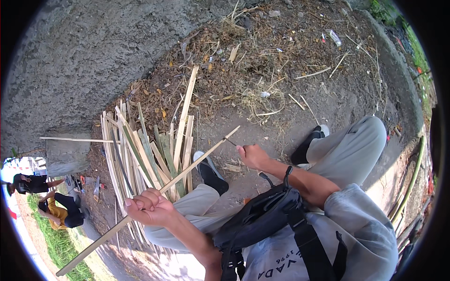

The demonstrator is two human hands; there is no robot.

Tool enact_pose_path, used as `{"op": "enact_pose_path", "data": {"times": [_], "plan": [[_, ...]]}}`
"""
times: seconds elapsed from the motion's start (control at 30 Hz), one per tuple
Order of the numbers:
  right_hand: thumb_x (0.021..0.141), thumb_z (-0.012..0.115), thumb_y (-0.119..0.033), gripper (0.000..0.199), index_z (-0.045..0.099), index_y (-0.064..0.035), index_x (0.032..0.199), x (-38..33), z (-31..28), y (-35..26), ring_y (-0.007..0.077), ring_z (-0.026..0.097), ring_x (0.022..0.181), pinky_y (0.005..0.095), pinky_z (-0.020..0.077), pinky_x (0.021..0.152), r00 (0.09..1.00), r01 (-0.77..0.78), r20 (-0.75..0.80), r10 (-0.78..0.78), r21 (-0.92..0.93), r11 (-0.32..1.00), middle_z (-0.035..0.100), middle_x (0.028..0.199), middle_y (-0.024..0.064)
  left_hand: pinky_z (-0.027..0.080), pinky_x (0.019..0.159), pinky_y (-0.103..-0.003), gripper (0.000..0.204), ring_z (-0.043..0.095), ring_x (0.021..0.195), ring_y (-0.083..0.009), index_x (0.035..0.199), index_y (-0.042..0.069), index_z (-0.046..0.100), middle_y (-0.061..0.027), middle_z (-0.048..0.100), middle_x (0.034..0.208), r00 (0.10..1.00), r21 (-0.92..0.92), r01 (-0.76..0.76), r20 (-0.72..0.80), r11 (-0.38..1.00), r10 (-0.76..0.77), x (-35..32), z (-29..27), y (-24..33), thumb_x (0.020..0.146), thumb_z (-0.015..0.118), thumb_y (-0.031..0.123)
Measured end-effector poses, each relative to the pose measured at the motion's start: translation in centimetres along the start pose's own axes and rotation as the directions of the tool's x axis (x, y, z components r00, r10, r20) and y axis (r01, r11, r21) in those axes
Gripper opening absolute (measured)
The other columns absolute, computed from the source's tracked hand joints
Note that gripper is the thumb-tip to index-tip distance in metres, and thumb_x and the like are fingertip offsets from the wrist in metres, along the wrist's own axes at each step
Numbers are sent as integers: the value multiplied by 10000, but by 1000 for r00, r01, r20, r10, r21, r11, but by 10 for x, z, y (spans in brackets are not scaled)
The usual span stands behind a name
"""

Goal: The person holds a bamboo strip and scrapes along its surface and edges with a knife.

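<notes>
A long pale bamboo strip [201, 160] runs slantwise in front of me, from the lower left up to a tip near the middle. My left hand [152, 209] is closed round it, its fingers wrapped over the strip. My right hand [254, 157] is closed on a small knife whose thin dark blade [230, 141] touches the strip close to its far tip. The handle is hidden in the fist. Beyond the left hand lies a heap of split bamboo strips [149, 161], some pale, some greenish.
A rough grey wall [93, 61] rises at the far left. Dry leaves, shavings and scraps of litter [262, 65] cover the ground ahead. A low concrete curb [396, 65] borders the right. Two people, one in a yellow shirt [58, 214], are off at the left.
</notes>
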State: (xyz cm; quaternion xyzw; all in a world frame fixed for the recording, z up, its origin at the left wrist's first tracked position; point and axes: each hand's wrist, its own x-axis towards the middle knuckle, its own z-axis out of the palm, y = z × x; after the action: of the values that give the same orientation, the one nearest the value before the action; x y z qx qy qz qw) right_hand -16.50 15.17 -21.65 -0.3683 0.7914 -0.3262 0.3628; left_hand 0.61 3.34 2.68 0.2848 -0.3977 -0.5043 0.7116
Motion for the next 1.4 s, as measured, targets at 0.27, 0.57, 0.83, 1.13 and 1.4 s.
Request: {"op": "enact_pose_path", "data": {"times": [0.27,0.57,0.83,1.13,1.4], "plan": [[950,368,-370,496,622,36,823,-44,-16,-95,492,575,766,528,456,726,987,143,55,-153,158,977,586,714,297,156,329,-230,397,130,316,-65,546,167,258,45,179,401,999,-4,-21,26,1000,21,-2,0,6,902,431,188],[950,345,-392,511,632,21,855,-39,-8,-83,485,581,740,524,471,725,995,55,76,-63,110,992,586,715,299,185,312,-256,376,166,294,-76,553,151,281,35,225,390,981,-88,11,194,996,6,-1,-22,1,899,427,153],[947,361,-380,497,634,26,861,9,23,2,475,587,736,522,468,731,992,-121,17,121,-9,993,592,729,306,170,311,-230,380,152,301,-72,554,146,289,32,215,388,979,-126,-25,199,992,50,8,-55,-2,917,398,171],[954,346,-394,546,622,35,760,-33,8,-69,472,586,741,512,472,681,972,214,72,-222,97,972,593,708,281,199,338,-235,371,152,315,-76,552,143,302,26,210,392,981,-113,13,195,993,9,2,-34,6,911,396,161],[952,366,-378,522,616,34,750,-8,20,-10,486,576,735,534,461,691,998,-44,-35,44,13,999,584,720,296,165,314,-236,350,132,301,-65,571,139,293,28,214,385,963,-104,-34,264,994,60,-1,-32,-2,901,410,140]]}}
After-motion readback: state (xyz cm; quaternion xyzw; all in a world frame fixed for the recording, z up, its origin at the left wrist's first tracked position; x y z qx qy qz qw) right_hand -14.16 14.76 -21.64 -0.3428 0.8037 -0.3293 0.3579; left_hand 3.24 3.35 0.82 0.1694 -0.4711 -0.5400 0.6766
